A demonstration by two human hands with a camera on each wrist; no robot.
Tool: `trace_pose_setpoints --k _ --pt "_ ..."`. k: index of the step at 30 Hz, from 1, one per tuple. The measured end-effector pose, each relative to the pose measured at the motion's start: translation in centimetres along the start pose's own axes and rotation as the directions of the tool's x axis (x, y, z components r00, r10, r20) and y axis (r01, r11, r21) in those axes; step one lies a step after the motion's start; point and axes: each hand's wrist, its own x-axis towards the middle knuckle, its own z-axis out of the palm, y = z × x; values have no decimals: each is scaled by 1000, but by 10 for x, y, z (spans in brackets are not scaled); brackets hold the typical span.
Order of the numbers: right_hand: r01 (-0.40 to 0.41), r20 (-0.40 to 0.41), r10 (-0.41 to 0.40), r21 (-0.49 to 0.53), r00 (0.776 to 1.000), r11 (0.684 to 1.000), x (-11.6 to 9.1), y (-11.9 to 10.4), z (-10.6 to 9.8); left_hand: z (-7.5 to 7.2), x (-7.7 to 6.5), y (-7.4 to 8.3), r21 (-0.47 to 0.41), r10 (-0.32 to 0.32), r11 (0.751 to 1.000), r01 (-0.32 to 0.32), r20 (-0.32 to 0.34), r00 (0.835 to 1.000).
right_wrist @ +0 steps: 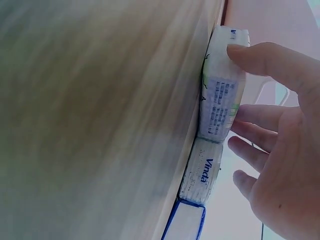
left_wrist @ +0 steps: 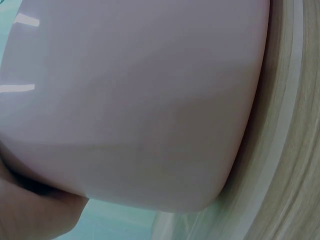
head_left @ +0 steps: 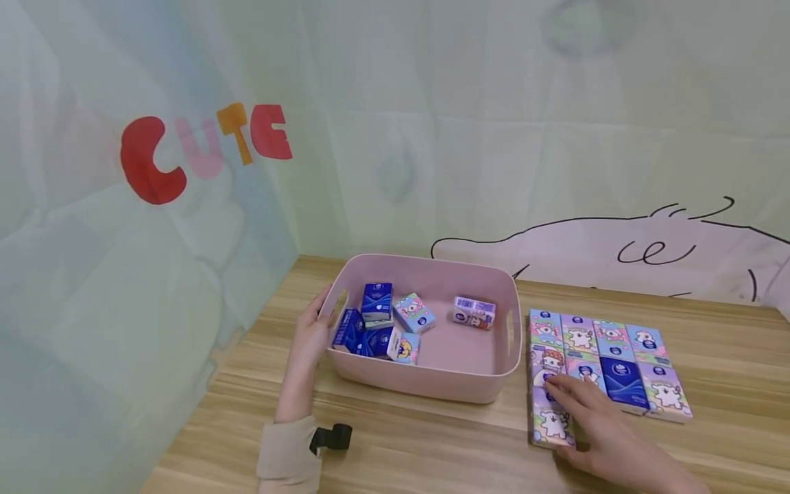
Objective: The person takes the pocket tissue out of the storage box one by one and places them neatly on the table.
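Note:
My left hand point(head_left: 311, 333) grips the left handle of a pink plastic basket point(head_left: 420, 381), its fingers hooked through the opening. In the left wrist view the basket's wall point(left_wrist: 140, 100) fills most of the picture, with part of the left hand point(left_wrist: 37, 212) below. My right hand point(head_left: 601, 425) spans a cartoon-printed tissue pack point(head_left: 552, 425) at the front left of a grid of packs, thumb at its near end, index fingertip at its far end. The right wrist view shows this tissue pack point(right_wrist: 220, 95) lying on the table, the thumb on its side.
Inside the basket, several blue tissue packs point(head_left: 376, 298) and cartoon packs point(head_left: 413, 312) lie loosely at the left; one purple pack point(head_left: 474, 312) lies at the right. Among the gridded packs is a blue one point(head_left: 623, 381). A printed cloth point(head_left: 382, 137) hangs behind the wooden table point(head_left: 432, 446).

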Motion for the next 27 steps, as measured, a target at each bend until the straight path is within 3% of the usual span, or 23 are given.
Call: trace_pose_setpoints --k 4,8,11,13,23,27 --pt "-5 6 5 21 1000 1000 0 -1 -2 0 -1 1 -5 -4 1000 4 2 1000" --pt "77 -101 -78 -11 992 997 3 -1 -7 0 0 1 -30 -14 999 15 5 1000" --pt "157 -201 -164 -50 966 986 8 -3 -19 0 1 1 -45 -25 999 25 9 1000" --pt "175 -220 -183 -55 958 983 11 -6 -29 0 1 0 -46 -31 998 31 10 999" --pt "216 -254 -227 -70 940 974 25 -28 -74 1 1 1 -50 -41 998 42 16 999" --pt "217 -215 -221 -42 951 975 34 -39 -83 1 1 1 -45 -38 998 39 21 999"
